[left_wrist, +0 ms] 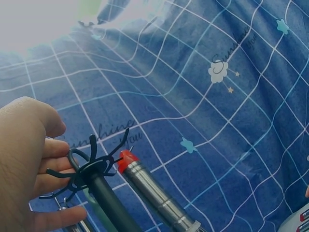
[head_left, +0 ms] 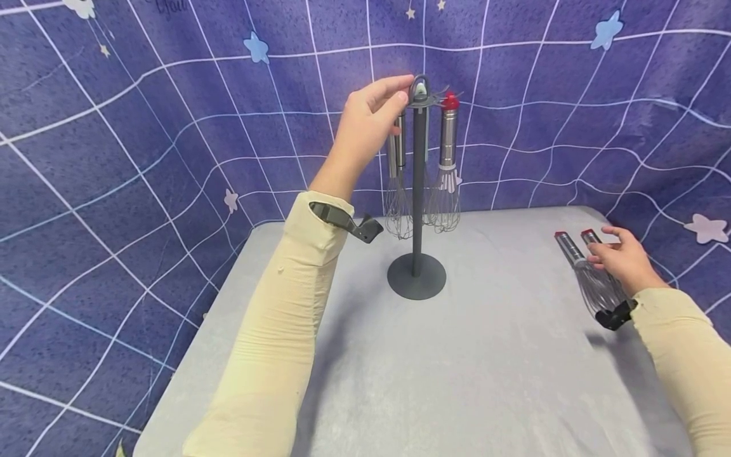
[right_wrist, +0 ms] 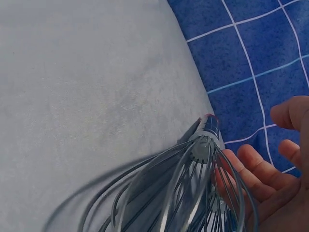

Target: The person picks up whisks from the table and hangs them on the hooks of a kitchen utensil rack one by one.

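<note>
My left hand (head_left: 374,105) is at the top of a dark grey utensil stand (head_left: 418,190), its fingers right beside the loop and hooks. In the left wrist view, the fingers are spread and gently bent around the hooked head (left_wrist: 91,171). A red-tipped whisk (head_left: 448,136) hangs on the stand's right side, and other steel whisks (head_left: 395,184) hang on its left. At the far right, my right hand (head_left: 622,257) reaches over two red-tipped whisks lying side by side. Its fingers are loosely extended next to the wires of the nearer whisk (right_wrist: 188,169).
The stand's round base (head_left: 402,279) rests on a grey-covered table (head_left: 457,368). A blue, grid-patterned curtain (head_left: 514,95) with stars surrounds the table's back and sides. Black camera mounts (head_left: 337,216) are strapped over the cream sleeves (head_left: 274,355).
</note>
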Motion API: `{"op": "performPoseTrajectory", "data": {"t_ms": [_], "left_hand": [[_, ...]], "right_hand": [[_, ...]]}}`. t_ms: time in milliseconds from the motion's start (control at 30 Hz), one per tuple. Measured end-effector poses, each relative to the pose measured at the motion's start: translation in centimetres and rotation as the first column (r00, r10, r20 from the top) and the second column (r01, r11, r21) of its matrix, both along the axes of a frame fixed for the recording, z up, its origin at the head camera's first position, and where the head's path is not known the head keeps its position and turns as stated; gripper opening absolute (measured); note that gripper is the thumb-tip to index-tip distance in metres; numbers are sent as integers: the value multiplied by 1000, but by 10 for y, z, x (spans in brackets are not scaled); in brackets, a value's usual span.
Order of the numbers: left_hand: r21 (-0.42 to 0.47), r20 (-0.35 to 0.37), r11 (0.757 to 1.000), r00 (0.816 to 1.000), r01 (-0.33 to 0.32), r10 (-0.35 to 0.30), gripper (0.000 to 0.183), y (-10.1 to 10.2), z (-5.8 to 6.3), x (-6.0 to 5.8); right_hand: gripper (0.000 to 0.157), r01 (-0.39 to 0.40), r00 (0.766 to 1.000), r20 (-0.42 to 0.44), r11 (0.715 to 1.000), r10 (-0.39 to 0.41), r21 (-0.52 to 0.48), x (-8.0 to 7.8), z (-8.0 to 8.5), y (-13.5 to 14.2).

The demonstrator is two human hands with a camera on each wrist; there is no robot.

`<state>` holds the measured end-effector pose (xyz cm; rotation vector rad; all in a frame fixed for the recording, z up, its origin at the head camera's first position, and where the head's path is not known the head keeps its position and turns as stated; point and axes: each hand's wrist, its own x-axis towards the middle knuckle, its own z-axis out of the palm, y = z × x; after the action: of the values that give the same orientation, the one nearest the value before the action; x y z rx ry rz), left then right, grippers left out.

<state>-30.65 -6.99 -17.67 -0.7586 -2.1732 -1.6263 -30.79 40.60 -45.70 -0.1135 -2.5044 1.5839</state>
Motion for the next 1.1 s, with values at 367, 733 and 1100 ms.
{"op": "performPoseTrajectory", "data": {"t_ms": [367, 733, 1100], "left_hand": [[-54, -2, 998, 999, -41, 41, 31, 0, 5, 1], [-83, -47, 994, 997, -66, 63, 32, 1, 2, -1], [-129, -77, 983, 990, -131, 121, 33, 3, 3, -5]], "right_hand": [[70, -10, 999, 43, 993, 5, 115, -2, 1, -4], [65, -40, 998, 63, 982, 29, 182, -5, -3, -2], [71, -29, 994, 108, 945, -7, 327, -7, -5, -5]]}}
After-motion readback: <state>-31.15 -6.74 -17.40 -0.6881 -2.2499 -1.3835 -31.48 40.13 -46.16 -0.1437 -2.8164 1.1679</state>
